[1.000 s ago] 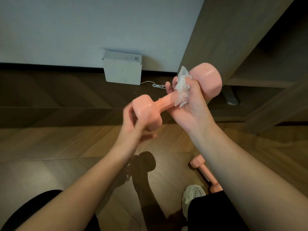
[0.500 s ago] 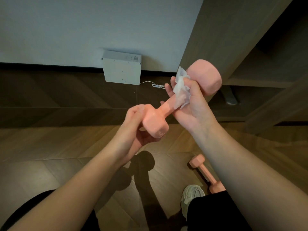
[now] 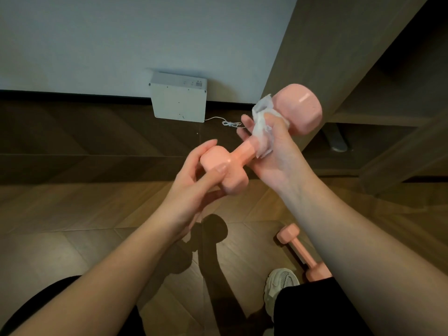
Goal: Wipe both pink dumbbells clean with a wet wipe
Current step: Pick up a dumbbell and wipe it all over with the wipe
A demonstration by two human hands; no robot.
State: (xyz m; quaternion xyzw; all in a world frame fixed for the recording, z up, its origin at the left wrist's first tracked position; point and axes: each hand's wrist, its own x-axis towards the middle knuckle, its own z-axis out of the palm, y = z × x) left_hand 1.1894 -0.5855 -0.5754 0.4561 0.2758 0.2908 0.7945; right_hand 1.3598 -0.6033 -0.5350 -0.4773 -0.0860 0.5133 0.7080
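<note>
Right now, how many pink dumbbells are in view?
2. One dumbbell is in the left hand and right hand; the second dumbbell lies on the floor by the shoe, partly behind the right arm.

I read the held dumbbell point(image 3: 242, 151) as plain salmon pink, same as the second dumbbell point(image 3: 297, 248) on the floor point(image 3: 72, 238). The wet wipe point(image 3: 263, 127) is white. Floor mid-brown wood, chevron pattern. Wall point(image 3: 121, 32) pale grey-blue. Box point(image 3: 179, 103) and cable point(image 3: 226, 123) white. Shoe point(image 3: 281, 284) off-white; trousers point(image 3: 315, 316) black.

There are two pink dumbbells point(image 3: 242, 151) point(image 3: 297, 249), one wet wipe point(image 3: 262, 126), two hands point(image 3: 194, 190) point(image 3: 278, 162), one white box point(image 3: 179, 104) and one shoe point(image 3: 281, 284).
</note>
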